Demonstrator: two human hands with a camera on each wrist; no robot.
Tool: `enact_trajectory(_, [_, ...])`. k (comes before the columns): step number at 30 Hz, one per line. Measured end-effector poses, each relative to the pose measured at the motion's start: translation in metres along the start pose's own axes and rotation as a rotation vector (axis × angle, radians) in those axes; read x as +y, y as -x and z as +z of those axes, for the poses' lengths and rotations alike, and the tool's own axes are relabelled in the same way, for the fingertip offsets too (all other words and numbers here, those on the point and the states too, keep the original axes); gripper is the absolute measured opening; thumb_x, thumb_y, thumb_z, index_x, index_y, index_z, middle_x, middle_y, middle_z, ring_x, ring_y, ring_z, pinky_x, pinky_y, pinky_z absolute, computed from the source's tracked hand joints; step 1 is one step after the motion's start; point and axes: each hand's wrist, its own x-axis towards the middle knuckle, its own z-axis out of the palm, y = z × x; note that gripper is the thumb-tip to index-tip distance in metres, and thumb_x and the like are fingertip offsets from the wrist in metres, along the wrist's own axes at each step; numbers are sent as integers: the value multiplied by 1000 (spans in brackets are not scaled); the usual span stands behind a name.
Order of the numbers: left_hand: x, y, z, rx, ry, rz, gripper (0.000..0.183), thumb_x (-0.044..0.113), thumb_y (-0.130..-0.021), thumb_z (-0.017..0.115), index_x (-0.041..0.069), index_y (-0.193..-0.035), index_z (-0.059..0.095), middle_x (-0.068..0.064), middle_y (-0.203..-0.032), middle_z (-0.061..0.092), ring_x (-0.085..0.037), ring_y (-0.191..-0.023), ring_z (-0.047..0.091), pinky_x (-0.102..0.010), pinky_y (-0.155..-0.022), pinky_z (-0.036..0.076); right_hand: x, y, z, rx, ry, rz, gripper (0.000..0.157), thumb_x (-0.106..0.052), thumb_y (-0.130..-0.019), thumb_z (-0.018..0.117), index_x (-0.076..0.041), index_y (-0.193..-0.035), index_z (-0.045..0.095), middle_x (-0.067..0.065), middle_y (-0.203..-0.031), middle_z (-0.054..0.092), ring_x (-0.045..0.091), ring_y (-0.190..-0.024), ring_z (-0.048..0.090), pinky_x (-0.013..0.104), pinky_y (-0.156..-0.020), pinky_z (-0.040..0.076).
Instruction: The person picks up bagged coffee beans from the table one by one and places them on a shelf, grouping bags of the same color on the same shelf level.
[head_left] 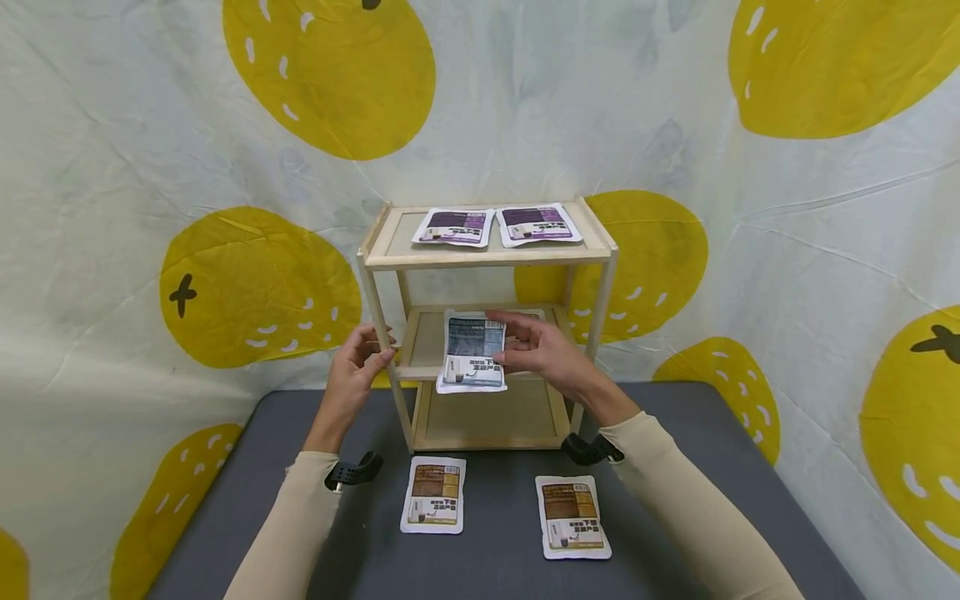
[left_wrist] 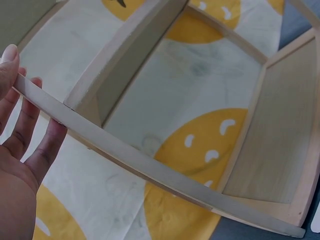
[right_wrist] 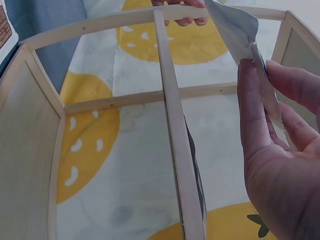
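In the head view my right hand (head_left: pixel 546 357) pinches a flat white-edged pouch with a blue label (head_left: pixel 471 346) by its right side. The pouch is tilted upright in front of the middle shelf (head_left: pixel 408 373) of a small wooden rack (head_left: pixel 487 261). The right wrist view shows the pouch (right_wrist: pixel 235 32) edge-on between thumb and fingers. My left hand (head_left: pixel 352 371) holds the rack's left front post; in the left wrist view its thumb and fingers lie on either side of the post (left_wrist: pixel 120 145). Another pouch (head_left: pixel 534 314) on the middle shelf is mostly hidden behind my right hand.
Two purple-labelled pouches, a left one (head_left: pixel 453 227) and a right one (head_left: pixel 538 225), lie side by side on the top shelf. Two brown-labelled pouches, one left (head_left: pixel 433 495) and one right (head_left: pixel 573 517), lie on the dark table (head_left: pixel 495 575) before the rack. Patterned cloth hangs behind.
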Motion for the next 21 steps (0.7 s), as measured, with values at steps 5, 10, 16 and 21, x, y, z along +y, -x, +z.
enact_trajectory(5, [0,1,1,5,2,-7,34,6,-98,67,6,-130,58,0,-109,64,-35,-105,60,-26,-86,54,0,-5,-1,4,-19,11,63,-12,-96,72,-19,-153,47,18,-136,58,28,-105,69,48,-90,58])
enact_trajectory(10, [0,1,1,0,3,-8,34,5,-98,66,6,-131,57,-1,-109,64,-42,-106,59,-26,-85,54,3,-7,-2,-4,-41,21,65,-10,-96,71,-16,-154,44,22,-136,58,29,-105,69,58,-94,53])
enact_trajectory(16, [2,1,1,-8,6,3,35,4,-98,65,4,-132,56,-8,-111,64,-42,-106,59,-25,-84,54,4,-12,-3,7,1,20,65,-13,-95,72,-18,-154,44,18,-139,56,28,-106,67,58,-94,53])
enact_trajectory(21, [0,0,0,-7,16,-7,35,-1,-97,64,1,-132,55,1,-110,63,-36,-106,59,-23,-85,54,3,-18,-4,1,11,4,64,-11,-96,71,-19,-153,45,19,-131,58,28,-103,67,53,-91,56])
